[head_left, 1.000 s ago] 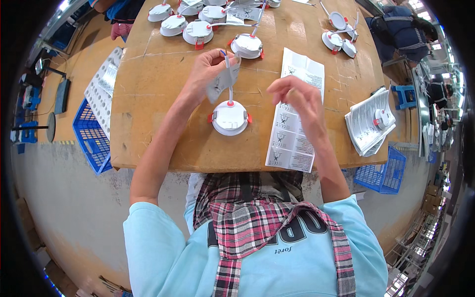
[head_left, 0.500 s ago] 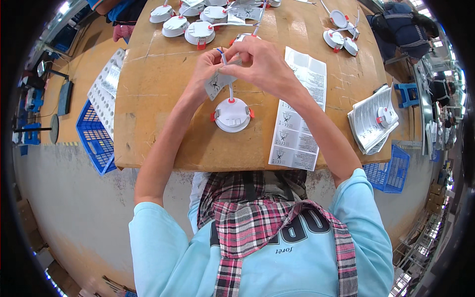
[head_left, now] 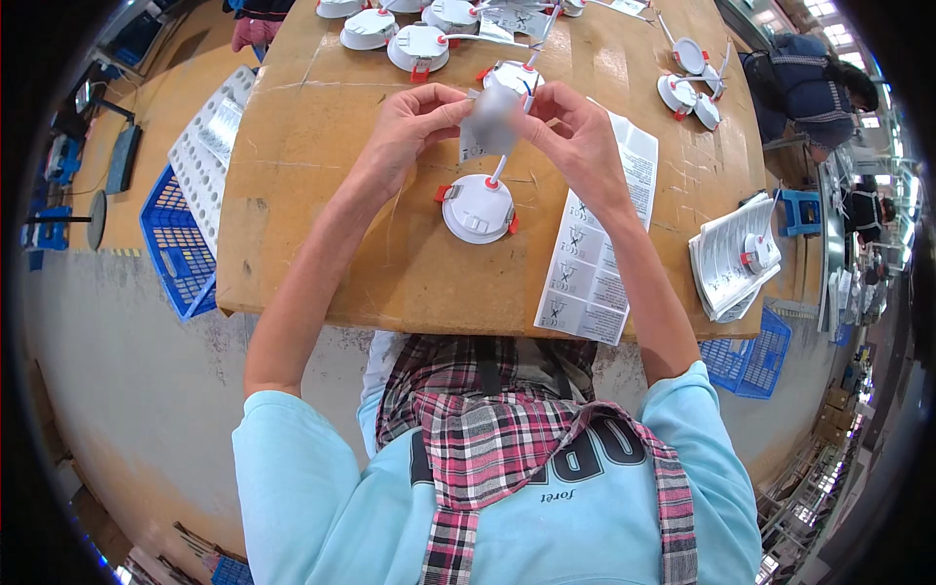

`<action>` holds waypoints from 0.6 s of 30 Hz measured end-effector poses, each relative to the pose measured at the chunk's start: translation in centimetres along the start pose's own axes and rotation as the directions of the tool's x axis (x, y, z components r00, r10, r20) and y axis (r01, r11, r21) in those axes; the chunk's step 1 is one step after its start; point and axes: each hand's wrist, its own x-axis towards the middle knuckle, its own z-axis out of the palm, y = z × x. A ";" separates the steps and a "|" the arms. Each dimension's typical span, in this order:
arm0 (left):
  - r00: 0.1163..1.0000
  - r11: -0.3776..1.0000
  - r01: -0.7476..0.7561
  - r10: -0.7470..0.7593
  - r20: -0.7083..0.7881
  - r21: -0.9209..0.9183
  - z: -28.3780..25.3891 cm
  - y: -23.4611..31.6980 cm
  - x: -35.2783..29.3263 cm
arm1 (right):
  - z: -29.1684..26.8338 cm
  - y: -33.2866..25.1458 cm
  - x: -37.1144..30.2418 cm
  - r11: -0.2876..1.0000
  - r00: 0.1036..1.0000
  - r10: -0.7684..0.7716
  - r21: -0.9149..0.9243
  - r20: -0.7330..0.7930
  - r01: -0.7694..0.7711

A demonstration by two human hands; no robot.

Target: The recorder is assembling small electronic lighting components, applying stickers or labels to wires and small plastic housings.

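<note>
A white round downlight with red-tipped spring clips lies on the table in front of me. Its white cable rises between my hands, with a blue wire end showing at the top. A printed label is stretched beside the cable, its upper part blurred. My left hand pinches the label's left edge between thumb and fingers. At the other side, my right hand is closed at the label's right edge, close against the cable. Whether the label sticks to the cable cannot be seen.
A partly used label sheet lies by my right forearm. Farther right, a stack of sheets carries a small downlight. Several downlights crowd the far side. Blue crates flank the cardboard-covered table.
My hands have moved apart, drawing the label out between them. The downlight has turned and shifted slightly right in the picture, its cable now leaning right; the whole view has shifted a little.
</note>
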 end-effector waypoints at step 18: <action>1.000 0.995 0.006 -0.006 0.000 -0.101 0.1 -0.2 0.1 | 0.5 1.0 0.1 0.995 0.988 0.046 0.095 -0.146 -0.032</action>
